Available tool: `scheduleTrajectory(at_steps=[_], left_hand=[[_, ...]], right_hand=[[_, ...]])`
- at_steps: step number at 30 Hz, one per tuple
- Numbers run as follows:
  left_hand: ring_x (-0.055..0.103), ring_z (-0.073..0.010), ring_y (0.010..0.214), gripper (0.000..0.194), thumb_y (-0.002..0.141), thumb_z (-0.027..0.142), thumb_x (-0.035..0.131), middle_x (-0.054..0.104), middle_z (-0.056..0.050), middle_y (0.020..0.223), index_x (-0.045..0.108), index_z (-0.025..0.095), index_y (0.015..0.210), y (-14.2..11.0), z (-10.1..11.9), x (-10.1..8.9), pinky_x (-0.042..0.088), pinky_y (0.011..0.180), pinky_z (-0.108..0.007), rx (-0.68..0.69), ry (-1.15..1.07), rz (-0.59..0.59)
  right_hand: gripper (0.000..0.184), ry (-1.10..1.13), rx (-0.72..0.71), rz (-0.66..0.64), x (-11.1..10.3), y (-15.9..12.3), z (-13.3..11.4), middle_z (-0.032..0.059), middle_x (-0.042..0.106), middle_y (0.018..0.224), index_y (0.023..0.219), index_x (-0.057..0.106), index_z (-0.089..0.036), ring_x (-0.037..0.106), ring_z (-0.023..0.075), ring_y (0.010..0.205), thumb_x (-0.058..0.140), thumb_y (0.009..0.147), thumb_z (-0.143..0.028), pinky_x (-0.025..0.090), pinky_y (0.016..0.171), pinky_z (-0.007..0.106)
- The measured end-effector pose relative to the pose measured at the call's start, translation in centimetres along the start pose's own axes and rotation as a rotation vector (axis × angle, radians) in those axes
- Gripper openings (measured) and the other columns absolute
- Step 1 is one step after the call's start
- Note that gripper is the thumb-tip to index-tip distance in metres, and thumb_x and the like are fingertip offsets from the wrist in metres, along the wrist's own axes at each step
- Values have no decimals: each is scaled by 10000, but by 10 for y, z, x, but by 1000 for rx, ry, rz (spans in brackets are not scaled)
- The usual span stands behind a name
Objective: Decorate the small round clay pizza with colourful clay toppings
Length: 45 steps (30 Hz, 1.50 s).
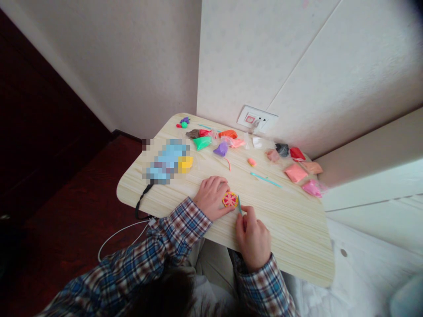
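Note:
A small round clay piece (230, 199) with a yellow rim and a pink and red pattern lies on the table near its front edge. My left hand (212, 199) curls around its left side, thumb below and fingers above, holding it in place. Pinched in my right hand (254, 236) is a light blue clay tool (239, 205), its blade upright against or very close to the clay's right edge. Behind the hands lie a second blue tool (266, 179), a small orange-pink clay lump (251, 162) and a thin red clay strip (228, 164).
Bags of coloured clay, such as a green one (202, 142), a purple one (221, 149) and a salmon one (295, 173), line the table's back and right. Small clay fruit shapes (184, 122) sit back left. A blurred blue object (168, 160) with a black strap lies left.

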<state>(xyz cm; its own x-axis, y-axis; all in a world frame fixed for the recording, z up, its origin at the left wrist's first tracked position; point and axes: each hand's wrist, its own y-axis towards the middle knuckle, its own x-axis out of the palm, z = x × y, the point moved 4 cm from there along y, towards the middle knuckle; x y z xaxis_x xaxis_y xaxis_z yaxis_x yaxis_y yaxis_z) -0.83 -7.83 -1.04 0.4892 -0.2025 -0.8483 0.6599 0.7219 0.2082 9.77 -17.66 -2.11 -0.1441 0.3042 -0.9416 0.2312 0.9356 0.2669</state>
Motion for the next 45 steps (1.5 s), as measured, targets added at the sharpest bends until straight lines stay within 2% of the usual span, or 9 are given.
scheduleTrajectory(at_steps=[4, 8, 16, 20, 23, 26, 32, 37, 45], left_hand=[[446, -262, 1080, 401, 707, 455, 653, 516, -98, 1143, 536, 162, 955, 0, -1, 0, 365, 916, -414, 10, -4, 9], [446, -259, 1083, 375, 718, 427, 645, 518, -98, 1148, 539, 166, 966, -1, -1, 0, 365, 918, -408, 7, -16, 14], [430, -268, 1095, 396, 730, 427, 644, 506, -100, 1166, 581, 176, 1030, -1, -3, 2, 346, 923, -419, 34, -34, 3], [425, -255, 1115, 364, 823, 313, 551, 496, -70, 1199, 535, 269, 1184, -2, -3, 3, 325, 927, -428, 93, -32, -17], [432, -250, 1115, 500, 803, 301, 575, 494, -79, 1217, 437, 234, 1279, -2, -4, 2, 329, 934, -423, 91, -63, -10], [437, -259, 1114, 582, 719, 372, 667, 503, -107, 1207, 453, 159, 1217, -1, -6, 2, 342, 941, -418, 46, -93, 11], [461, -259, 1067, 441, 678, 393, 711, 535, -109, 1127, 517, 146, 988, 1, -6, 0, 379, 908, -406, -15, -86, 47], [461, -258, 1065, 402, 695, 395, 695, 535, -101, 1119, 517, 164, 972, 1, -6, -1, 384, 902, -413, -4, -91, 34], [450, -257, 1074, 401, 713, 394, 676, 527, -103, 1130, 531, 152, 998, 1, -6, -1, 381, 907, -410, 5, -76, 21]], right_hand=[[233, -5, -22, -27, 1, 18, 3, 0, 579, 512, 957, 567, -161, 525, 138, 466, 365, 896, -261, 259, 486, 241], [234, 25, -117, -68, 1, 30, 7, -6, 588, 528, 970, 576, -165, 531, 138, 480, 376, 890, -257, 282, 499, 240], [263, 168, -193, -14, -11, -4, 16, -28, 526, 487, 950, 594, -155, 501, 123, 459, 361, 908, -269, 333, 506, 233], [306, 205, -55, 20, -14, -4, 32, -35, 503, 496, 1009, 593, -153, 485, 116, 454, 376, 911, -346, 337, 485, 217], [336, 197, 32, 22, -12, 6, 39, -29, 515, 513, 1024, 592, -153, 481, 116, 448, 369, 907, -376, 330, 477, 217], [334, 160, 40, -10, -6, 16, 33, -21, 523, 505, 1009, 602, -161, 488, 120, 437, 360, 903, -365, 308, 470, 222], [290, 19, -27, -23, 0, 13, 8, 12, 582, 518, 982, 592, -153, 543, 146, 479, 337, 900, -262, 285, 479, 242], [290, -30, -88, 26, -5, 3, 6, 13, 580, 501, 973, 592, -138, 536, 147, 464, 333, 907, -250, 295, 493, 251], [252, -63, -99, -18, -3, 26, 9, -3, 584, 523, 992, 619, -179, 499, 124, 462, 400, 888, -245, 257, 499, 249]])
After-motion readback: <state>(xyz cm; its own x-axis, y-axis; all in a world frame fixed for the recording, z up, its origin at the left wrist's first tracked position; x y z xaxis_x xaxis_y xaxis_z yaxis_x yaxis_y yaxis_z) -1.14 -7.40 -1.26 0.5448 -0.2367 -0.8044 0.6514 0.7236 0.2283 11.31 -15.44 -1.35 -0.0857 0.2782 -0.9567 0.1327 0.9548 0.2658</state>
